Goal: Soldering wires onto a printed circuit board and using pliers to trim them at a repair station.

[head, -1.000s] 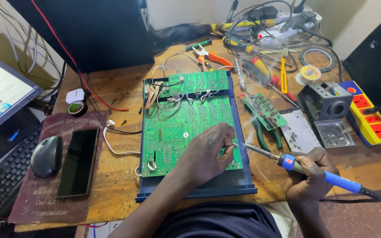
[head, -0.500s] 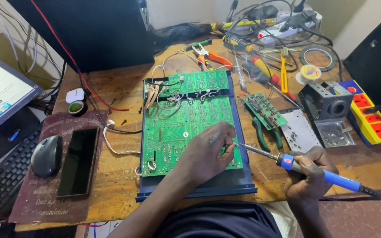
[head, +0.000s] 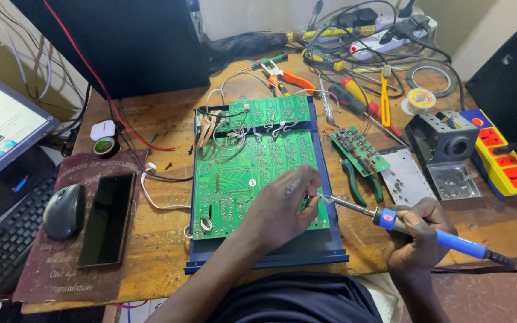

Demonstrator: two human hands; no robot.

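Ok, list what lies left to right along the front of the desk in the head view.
Keyboard → mouse → phone → large green circuit board → left hand → soldering iron in the right hand.

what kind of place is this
Most likely an electronics repair bench. The right hand holds a soldering iron to a large green circuit board that the left hand steadies, with screwdrivers and a solder spool on the wooden table.

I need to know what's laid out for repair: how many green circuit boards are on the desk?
3: the large board under the left hand, a narrower board just behind it, and a small board to its right. Others may be hidden.
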